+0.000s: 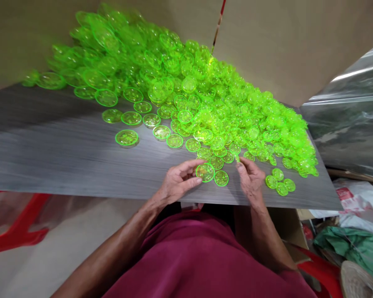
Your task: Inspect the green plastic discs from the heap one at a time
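Note:
My left hand (182, 179) has its thumb and fingers around the near-left rim of a translucent neon-green plastic disc (205, 172), which is tilted toward me. Between the thumb and forefinger of my right hand (251, 178), another green disc (236, 157) is pinched and seen nearly edge-on. A loose disc (221, 178) lies on the grey table between both hands. Just beyond them begins a large heap of the same discs (186, 82). To the right of my right hand sits a small cluster of several discs (282, 188).
Cardboard walls (267, 41) stand behind the heap on the grey wood-grain table (65, 161). A red plastic stool (25, 223) is at lower left. At right are plastic sheeting (351, 111), a green bag (348, 244) and an open cardboard box (287, 227) below the edge.

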`<action>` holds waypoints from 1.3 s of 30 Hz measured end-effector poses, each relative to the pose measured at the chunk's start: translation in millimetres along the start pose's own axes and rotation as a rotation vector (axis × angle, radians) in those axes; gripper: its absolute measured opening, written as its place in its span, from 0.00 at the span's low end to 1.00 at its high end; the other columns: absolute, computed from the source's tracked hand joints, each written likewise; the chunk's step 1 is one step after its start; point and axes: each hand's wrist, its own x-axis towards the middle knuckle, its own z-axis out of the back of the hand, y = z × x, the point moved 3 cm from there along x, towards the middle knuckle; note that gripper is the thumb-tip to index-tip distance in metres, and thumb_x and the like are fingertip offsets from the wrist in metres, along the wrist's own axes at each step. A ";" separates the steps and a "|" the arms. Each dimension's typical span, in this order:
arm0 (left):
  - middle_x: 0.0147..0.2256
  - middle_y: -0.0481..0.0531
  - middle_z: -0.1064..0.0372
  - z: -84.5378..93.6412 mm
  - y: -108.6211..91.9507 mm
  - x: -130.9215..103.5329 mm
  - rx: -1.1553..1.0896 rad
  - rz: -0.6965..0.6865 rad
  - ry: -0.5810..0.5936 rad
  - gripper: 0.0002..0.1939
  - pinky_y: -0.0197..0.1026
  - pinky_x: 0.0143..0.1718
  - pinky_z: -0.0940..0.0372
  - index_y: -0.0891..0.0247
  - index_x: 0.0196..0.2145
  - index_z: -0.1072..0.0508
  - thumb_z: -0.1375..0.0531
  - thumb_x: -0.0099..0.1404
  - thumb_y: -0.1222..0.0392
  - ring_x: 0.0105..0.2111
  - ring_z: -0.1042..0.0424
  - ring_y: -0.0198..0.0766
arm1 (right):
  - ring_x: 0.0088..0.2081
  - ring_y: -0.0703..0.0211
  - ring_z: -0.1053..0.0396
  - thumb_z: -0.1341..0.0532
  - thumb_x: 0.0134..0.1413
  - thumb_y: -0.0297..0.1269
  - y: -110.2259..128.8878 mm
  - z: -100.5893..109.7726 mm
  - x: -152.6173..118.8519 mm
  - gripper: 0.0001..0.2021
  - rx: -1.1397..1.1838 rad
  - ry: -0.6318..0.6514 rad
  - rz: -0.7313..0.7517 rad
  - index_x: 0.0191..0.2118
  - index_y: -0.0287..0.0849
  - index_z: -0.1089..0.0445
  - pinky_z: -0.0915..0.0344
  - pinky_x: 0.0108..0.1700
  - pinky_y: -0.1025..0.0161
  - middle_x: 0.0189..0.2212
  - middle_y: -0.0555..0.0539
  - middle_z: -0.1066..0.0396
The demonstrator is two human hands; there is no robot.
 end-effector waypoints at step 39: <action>0.60 0.53 0.30 83.2 -40.9 20.1 1.329 -0.118 -0.436 0.08 0.64 0.64 0.45 0.59 0.33 0.23 0.41 0.70 0.60 0.63 0.38 0.59 | 0.50 0.45 0.27 0.40 0.67 0.36 7.9 5.3 -41.5 0.11 -0.556 0.273 0.512 0.51 0.44 0.24 0.30 0.53 0.44 0.50 0.38 0.24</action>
